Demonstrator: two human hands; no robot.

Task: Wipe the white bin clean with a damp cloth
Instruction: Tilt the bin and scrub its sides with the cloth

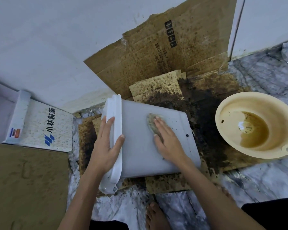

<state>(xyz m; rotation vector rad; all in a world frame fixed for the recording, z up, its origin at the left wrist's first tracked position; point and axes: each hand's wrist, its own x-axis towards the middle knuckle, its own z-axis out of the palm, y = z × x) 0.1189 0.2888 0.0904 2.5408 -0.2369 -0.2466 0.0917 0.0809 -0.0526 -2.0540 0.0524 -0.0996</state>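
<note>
White bin (140,146) on its side, hands pressing — cloth (152,123) (dirty) flat

The bin (140,138) lies sideways on cardboard (214,146), basin (226,105) to its right.

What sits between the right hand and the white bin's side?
A dirty cloth, pressed flat under the right hand against the upturned side of the white bin; the head view shows it.
</note>
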